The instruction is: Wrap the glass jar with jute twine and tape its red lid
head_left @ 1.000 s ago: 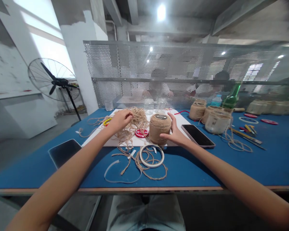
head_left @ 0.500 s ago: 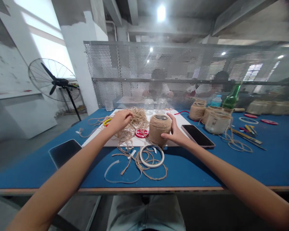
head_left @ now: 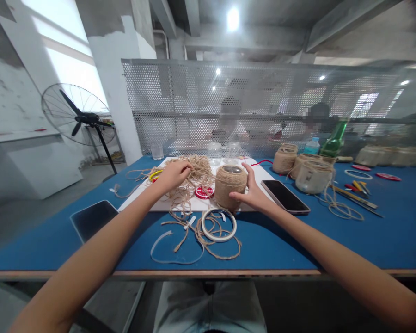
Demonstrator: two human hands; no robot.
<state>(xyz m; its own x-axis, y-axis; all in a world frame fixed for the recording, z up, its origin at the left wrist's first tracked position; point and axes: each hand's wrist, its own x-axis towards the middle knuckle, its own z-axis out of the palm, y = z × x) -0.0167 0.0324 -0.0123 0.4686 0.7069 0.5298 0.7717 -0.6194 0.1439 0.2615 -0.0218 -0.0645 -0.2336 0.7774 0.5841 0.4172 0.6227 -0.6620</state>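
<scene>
Two hands: your left hand (head_left: 173,176) rests on a tangle of jute twine (head_left: 197,173); your right hand (head_left: 251,194) cups a twine-wrapped jar (head_left: 230,187).
Left fingers (head_left: 183,167): curled down into the twine; you cannot tell whether they grasp a strand.
Right fingers (head_left: 237,195): spread around the jar's side, thumb raised near its rim, grasping it.
Jar position: upright on a white board (head_left: 203,206), just right of a red lid (head_left: 204,192).
Table front: on your blue table (head_left: 263,245), a white ring (head_left: 218,225) lies among loose twine, a white strip (head_left: 169,249) beside it.
Table sides: one phone (head_left: 93,219) under your left forearm's side, another phone (head_left: 284,196) just right of your right hand.
Farther on: two clear glass jars (head_left: 214,153), more wrapped jars (head_left: 314,177), a green bottle (head_left: 334,138).
Beyond: a perforated metal screen (head_left: 194,92), with two people (head_left: 229,122) behind it.
</scene>
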